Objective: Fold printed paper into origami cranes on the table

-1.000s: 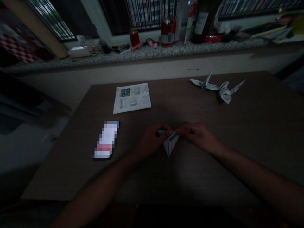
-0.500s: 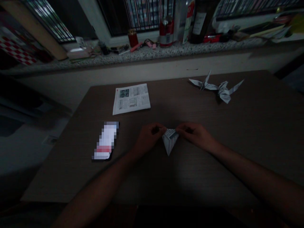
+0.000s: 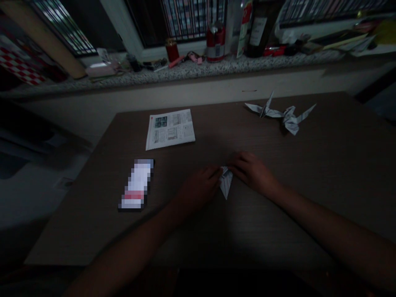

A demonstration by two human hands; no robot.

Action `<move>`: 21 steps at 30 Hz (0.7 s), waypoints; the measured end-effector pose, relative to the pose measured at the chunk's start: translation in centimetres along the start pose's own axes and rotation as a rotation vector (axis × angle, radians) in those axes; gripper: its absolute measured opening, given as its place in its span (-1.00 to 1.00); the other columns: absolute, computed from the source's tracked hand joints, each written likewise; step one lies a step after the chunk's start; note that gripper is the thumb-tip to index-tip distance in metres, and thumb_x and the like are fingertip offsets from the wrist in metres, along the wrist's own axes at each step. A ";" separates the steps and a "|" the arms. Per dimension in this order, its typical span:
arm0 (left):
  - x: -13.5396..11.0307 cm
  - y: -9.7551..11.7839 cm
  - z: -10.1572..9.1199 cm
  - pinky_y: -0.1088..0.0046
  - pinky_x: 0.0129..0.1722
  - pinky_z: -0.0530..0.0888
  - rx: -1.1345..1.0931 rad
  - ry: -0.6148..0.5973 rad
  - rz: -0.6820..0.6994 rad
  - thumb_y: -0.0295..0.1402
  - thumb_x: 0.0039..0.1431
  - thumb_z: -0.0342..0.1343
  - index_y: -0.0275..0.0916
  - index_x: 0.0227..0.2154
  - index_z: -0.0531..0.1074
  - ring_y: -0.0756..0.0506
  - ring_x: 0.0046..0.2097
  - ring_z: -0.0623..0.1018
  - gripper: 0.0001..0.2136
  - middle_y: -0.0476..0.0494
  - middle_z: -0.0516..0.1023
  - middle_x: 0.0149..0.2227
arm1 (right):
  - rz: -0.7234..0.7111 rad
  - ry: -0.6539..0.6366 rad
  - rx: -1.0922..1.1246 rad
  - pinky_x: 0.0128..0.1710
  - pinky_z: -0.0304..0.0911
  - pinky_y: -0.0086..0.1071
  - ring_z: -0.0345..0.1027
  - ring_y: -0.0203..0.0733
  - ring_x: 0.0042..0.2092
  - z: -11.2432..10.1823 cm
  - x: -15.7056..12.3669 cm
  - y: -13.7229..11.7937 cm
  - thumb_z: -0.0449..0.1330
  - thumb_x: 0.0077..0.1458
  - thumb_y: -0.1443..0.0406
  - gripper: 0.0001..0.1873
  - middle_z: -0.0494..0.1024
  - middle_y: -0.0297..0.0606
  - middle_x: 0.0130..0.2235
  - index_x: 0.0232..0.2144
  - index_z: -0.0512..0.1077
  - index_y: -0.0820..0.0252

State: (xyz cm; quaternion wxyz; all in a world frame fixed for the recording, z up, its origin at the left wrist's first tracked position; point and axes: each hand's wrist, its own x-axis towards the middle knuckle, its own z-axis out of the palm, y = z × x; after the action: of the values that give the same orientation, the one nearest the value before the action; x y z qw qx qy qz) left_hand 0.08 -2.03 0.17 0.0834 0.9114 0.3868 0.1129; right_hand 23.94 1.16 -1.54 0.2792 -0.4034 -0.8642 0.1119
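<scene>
Between my hands, near the middle of the brown table point(image 3: 262, 239), is a small folded piece of newspaper point(image 3: 226, 186), its pointed end towards me. My left hand point(image 3: 202, 185) covers its left edge, with the fingers closed together on it. At the upper right corner of the paper, my right hand point(image 3: 249, 169) pinches it between thumb and fingers. The paper's upper part is partly hidden by my fingertips.
A folded newspaper sheet point(image 3: 171, 129) lies at the back left. Closer in on the left is a phone point(image 3: 136, 185) with a blurred screen. Two folded paper cranes point(image 3: 291, 120) rest at the back right. Behind the table, a granite sill point(image 3: 182, 71) bears a red can point(image 3: 215, 43) and bottles.
My left hand has moved right and turned over the paper's left side. The paper has shifted slightly right, and less of it shows. My right hand stays at its upper right corner.
</scene>
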 end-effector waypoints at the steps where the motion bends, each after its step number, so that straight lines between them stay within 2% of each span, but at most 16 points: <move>1: -0.1 0.2 0.0 0.16 0.21 0.44 0.027 -0.005 0.006 -0.34 0.48 -0.03 -0.34 0.25 0.34 -0.24 0.20 0.50 -0.63 -0.32 0.46 0.23 | -0.022 -0.013 -0.026 -0.03 0.39 -0.06 0.43 0.07 -0.02 0.1 -0.2 -0.3 0.09 0.39 0.21 -0.69 0.55 -0.01 -0.07 0.02 0.55 0.17; 4: -0.3 0.6 0.0 0.15 0.26 0.40 0.070 -0.018 0.007 -0.34 0.47 -0.03 -0.38 0.28 0.30 -0.26 0.24 0.47 -0.60 -0.35 0.42 0.27 | -0.064 -0.103 -0.116 0.00 0.39 0.01 0.41 0.14 0.04 0.1 -0.8 -1.3 0.05 0.41 0.16 -0.58 0.53 0.03 0.01 0.19 0.47 0.14; 9: -0.6 0.9 -0.1 0.17 0.29 0.35 0.085 -0.022 0.010 -0.36 0.48 -0.07 -0.41 0.32 0.24 -0.25 0.30 0.42 -0.57 -0.36 0.38 0.32 | -0.061 -0.198 -0.272 -0.05 0.40 0.01 0.39 0.16 -0.01 -0.3 -1.3 -2.5 0.04 0.42 0.14 -0.52 0.51 0.08 -0.03 0.22 0.44 0.25; 13: -0.7 1.0 -0.4 0.17 0.28 0.35 0.083 -0.013 0.012 -0.33 0.49 -0.08 -0.39 0.31 0.27 -0.25 0.28 0.43 -0.58 -0.34 0.39 0.31 | -0.050 -0.196 -0.310 -0.03 0.39 -0.01 0.37 0.16 0.02 -0.4 -1.5 -2.9 0.06 0.41 0.16 -0.52 0.51 0.04 -0.05 0.23 0.43 0.27; 21: -0.7 1.1 -0.7 0.13 0.28 0.32 0.063 -0.044 0.004 -0.26 0.52 -0.15 -0.32 0.34 0.24 -0.25 0.34 0.37 -0.55 -0.28 0.36 0.34 | -0.032 -0.161 -0.306 0.09 0.35 -0.01 0.31 0.16 0.12 -0.4 -2.0 -3.1 0.04 0.42 0.17 -0.52 0.49 0.04 0.07 0.28 0.39 0.21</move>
State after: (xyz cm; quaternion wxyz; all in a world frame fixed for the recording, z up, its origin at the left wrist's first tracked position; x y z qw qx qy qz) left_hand 0.20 -3.27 1.00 0.0628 0.9168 0.3862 0.0805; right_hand 23.22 -2.37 -0.66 0.1461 -0.4170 -0.8971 0.0065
